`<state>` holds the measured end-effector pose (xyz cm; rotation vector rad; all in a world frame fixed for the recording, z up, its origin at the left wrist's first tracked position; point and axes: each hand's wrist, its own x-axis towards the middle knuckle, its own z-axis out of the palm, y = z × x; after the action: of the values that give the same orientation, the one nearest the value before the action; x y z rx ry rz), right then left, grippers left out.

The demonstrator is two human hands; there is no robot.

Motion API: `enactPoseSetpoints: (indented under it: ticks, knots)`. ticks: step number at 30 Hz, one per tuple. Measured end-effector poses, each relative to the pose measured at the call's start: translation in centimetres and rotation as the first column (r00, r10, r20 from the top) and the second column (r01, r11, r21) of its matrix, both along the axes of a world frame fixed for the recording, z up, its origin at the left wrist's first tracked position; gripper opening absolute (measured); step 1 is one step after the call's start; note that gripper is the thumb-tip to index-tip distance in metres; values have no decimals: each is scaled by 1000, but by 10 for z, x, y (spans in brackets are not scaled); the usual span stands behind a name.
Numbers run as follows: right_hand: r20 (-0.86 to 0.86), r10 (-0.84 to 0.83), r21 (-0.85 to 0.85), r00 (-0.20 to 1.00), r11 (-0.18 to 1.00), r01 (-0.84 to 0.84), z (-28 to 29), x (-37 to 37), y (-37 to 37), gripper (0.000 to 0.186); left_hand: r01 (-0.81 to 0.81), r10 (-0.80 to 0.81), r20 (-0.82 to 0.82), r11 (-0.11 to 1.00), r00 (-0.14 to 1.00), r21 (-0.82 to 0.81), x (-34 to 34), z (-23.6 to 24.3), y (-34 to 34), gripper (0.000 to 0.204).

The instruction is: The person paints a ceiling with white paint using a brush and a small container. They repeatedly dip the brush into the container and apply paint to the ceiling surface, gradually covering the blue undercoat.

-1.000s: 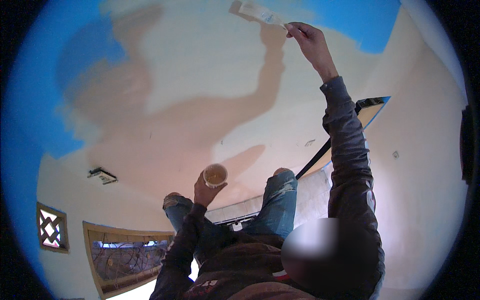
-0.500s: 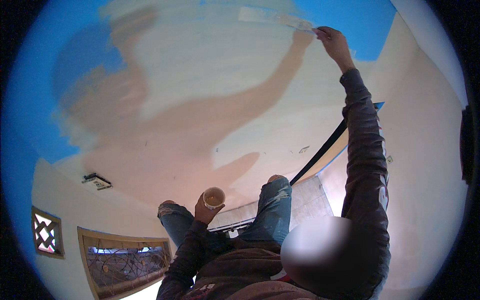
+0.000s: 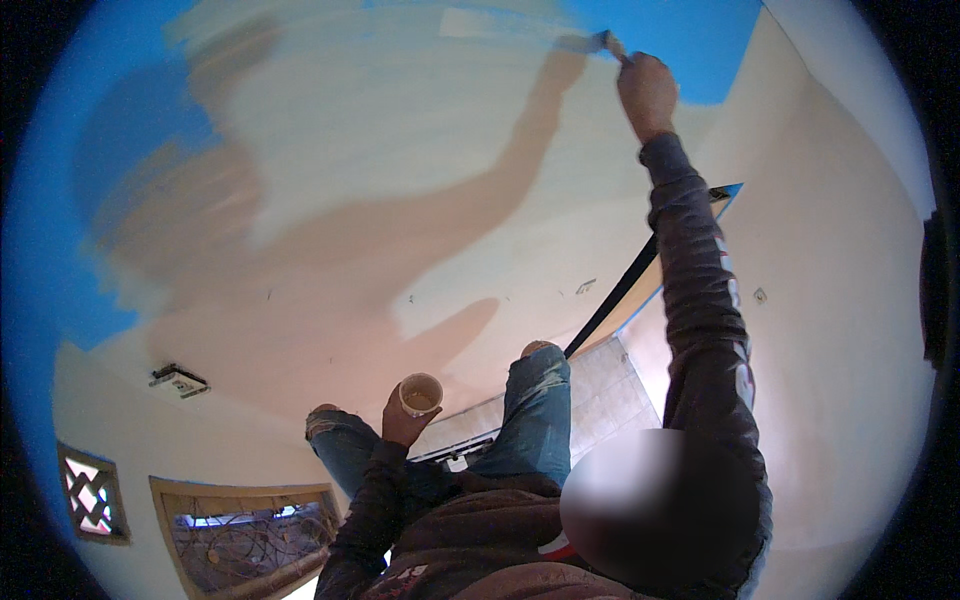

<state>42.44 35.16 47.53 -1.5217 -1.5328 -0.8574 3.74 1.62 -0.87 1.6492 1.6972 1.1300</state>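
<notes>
Right hand is closed around the handle of a paintbrush, arm stretched full length up to the ceiling. The brush's long axis runs roughly level across the view, handle in the fist, bristles pointing toward the person's left, pressed on the surface right at the edge where fresh pale paint meets the remaining blue patch. The brush is small and partly blurred; its bristle end looks pale grey-blue. Left hand is wrapped around a small round cup, held upright near the knees, its open mouth showing light cream paint inside. A wide stretch of pale ceiling lies to the left of the brush, with blue along the far left rim. A dark wall edge runs below the raised sleeve.
</notes>
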Motion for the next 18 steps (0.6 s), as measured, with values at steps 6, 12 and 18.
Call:
enactPoseSetpoints:
  ticks: [6, 12, 18]
  knots:
    - [-3, 255, 143, 967, 957, -252, -12, -129, -51, 25, -22, 22, 20, 1000, 1000, 8, 2, 4, -2, 80]
    - [-9, 437, 116, 899, 894, -433, -19, -213, -90, 17, -54, 54, 26, 999, 998, -9, 0, -1, -4, 78]
    - [2, 564, 41, 826, 825, -564, -22, -263, -123, 14, -61, 61, 24, 998, 998, -25, 1, 1, -3, 80]
